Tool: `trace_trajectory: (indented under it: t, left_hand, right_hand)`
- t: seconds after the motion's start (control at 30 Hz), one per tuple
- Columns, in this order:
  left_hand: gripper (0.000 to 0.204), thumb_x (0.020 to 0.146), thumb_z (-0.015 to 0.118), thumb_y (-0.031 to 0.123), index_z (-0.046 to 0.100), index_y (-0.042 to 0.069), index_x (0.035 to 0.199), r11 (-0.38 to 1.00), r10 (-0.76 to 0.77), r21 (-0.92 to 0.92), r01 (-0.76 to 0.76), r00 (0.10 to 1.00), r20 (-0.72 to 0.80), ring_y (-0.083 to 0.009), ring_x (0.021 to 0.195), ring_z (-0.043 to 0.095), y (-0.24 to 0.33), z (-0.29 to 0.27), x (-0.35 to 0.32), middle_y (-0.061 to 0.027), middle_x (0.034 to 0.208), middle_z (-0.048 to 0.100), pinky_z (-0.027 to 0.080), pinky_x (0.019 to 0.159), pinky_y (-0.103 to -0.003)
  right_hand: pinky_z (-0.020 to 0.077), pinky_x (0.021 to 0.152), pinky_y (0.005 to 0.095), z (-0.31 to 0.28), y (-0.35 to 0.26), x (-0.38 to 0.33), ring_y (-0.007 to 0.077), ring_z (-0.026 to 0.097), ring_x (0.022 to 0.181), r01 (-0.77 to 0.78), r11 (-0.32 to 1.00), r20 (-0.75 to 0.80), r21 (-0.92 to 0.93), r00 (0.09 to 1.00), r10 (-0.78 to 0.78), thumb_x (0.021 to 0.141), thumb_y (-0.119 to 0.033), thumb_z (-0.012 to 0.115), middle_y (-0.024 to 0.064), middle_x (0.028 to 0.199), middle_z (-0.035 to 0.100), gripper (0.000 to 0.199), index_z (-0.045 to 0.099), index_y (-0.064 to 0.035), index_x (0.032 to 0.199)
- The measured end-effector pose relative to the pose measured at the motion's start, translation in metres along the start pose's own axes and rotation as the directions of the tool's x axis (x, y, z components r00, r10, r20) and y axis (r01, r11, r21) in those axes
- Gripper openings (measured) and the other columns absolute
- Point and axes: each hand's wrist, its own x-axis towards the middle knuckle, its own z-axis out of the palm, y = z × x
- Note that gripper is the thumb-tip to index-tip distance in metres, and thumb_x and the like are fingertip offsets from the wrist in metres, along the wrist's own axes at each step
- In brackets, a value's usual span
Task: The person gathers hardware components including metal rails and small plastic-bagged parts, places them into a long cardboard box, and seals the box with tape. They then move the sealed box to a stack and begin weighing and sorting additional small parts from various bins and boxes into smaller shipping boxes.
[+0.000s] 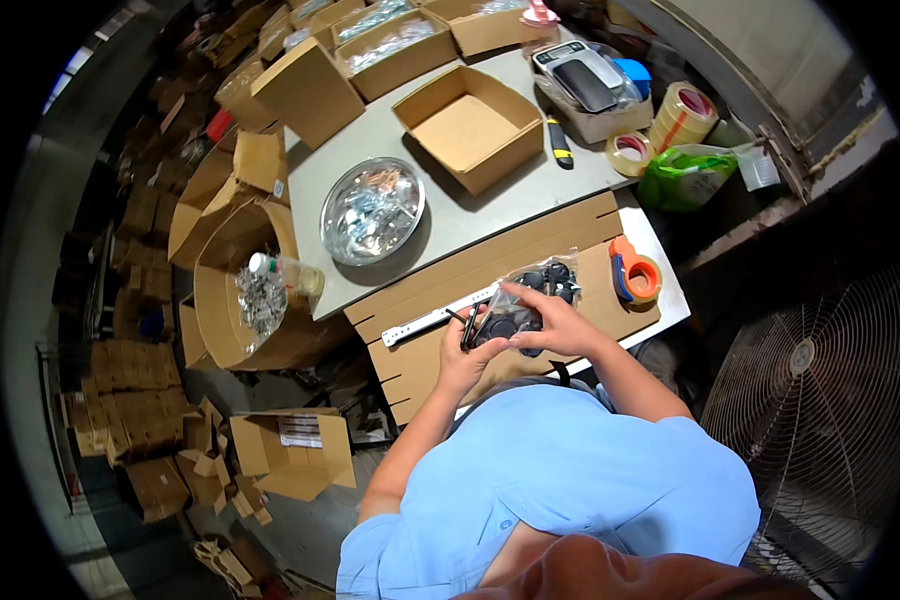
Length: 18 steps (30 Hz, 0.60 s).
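A clear plastic bag of black parts (532, 280) is between my two hands, just above a flat cardboard sheet (580, 225). The parts look round, perhaps caster wheels. My left hand (465, 357) is closed at the bag's near left side, beside thin black pieces (471, 325) that stick up by its fingers. My right hand (558, 325) grips the bag from the right, its fingers reaching over the plastic. Behind the hands lies a long white metal rail with holes (425, 325), its right end hidden by the bag.
On the table stand a metal bowl of small bagged parts (372, 212), an open cardboard box (470, 125), a yellow-black cutter (560, 145) and an orange tape dispenser (635, 275). A carton of metal parts (240, 345) stands left; a large fan (805, 370) is at right.
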Motion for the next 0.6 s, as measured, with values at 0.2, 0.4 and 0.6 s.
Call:
trace_trajectory:
  t: [0.2,0.4,0.6]
  left_hand:
    - [0.034,0.078,0.073,0.022,0.056,0.003,0.101,0.885,-0.174,0.440,0.153,0.985,0.007,-0.0076,0.075,0.054,-0.035,0.021,0.040,-0.0006,0.086,0.059,0.045,0.066,-0.025]
    - [0.033,0.079,0.066,0.025,0.051,-0.003,0.087,0.359,-0.128,0.901,-0.244,0.943,0.306,-0.0386,0.073,0.061,-0.069,0.070,0.097,-0.0219,0.080,0.061,0.048,0.063,-0.045]
    - [0.017,0.080,0.052,0.011,0.050,-0.001,0.092,0.250,-0.077,0.941,-0.229,0.964,0.255,-0.0350,0.084,0.061,-0.142,0.114,0.147,-0.0197,0.090,0.059,0.052,0.071,-0.041]
  right_hand:
    - [0.0461,0.080,0.0279,-0.034,0.086,-0.004,0.0126,0.057,0.094,-0.206,0.857,-0.164,0.472,0.935,0.315,0.079,-0.010,0.068,0.0081,0.103,0.062,0.034,0.054,-0.0065,0.110]
    - [0.0449,0.083,0.0406,-0.084,0.182,0.012,0.0334,0.058,0.092,-0.514,0.831,-0.819,-0.212,0.558,0.136,0.082,-0.015,0.060,0.0188,0.100,0.060,0.032,0.051,-0.0032,0.110]
    - [0.0397,0.088,0.0448,-0.083,0.157,0.011,0.0391,0.048,0.101,-0.543,0.631,-0.735,-0.554,0.675,-0.064,0.080,-0.013,0.061,0.0222,0.109,0.050,0.036,0.053,-0.0013,0.113]
